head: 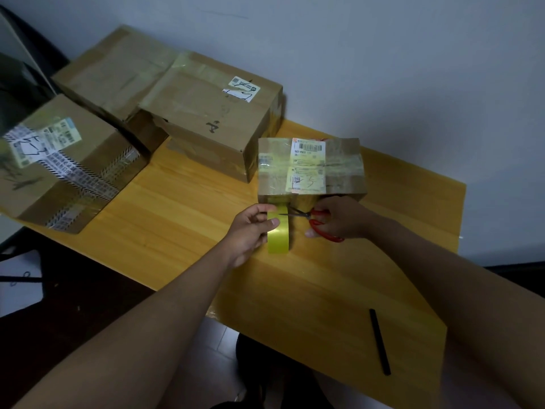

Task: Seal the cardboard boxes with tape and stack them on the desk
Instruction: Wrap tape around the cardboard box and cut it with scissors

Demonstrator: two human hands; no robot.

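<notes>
1. Hands: left hand (250,228) grips the yellow tape roll (278,231), thumb across the outer face, fingers (265,208) curled over the top edge. Roll stands on edge on the wooden surface (182,208).
2. Right hand (339,216) holds the red-handled scissors (317,221), fingers through the loops and clamped on them. Blades point left, tips at the tape strip just above the roll. Cannot tell how far apart the blades are.
3. Tape strip runs from the roll up to the near side of the small box (311,168), which sits on the surface just beyond both hands. Its top carries white labels with barcodes and shiny tape across it.
4. Medium box (212,122) sits behind-left of the small box, close to it, label near its far corner, near-left corner torn.
5. Flat large box (115,72) lies further back-left, partly under the medium box.
6. Striped-tape box (67,172) is at far left, well apart from the small box, overhanging the surface's edge.
7. Black stick (380,342) lies on the near-right part of the surface, apart from everything else.
8. Grey wall (383,69) behind.
</notes>
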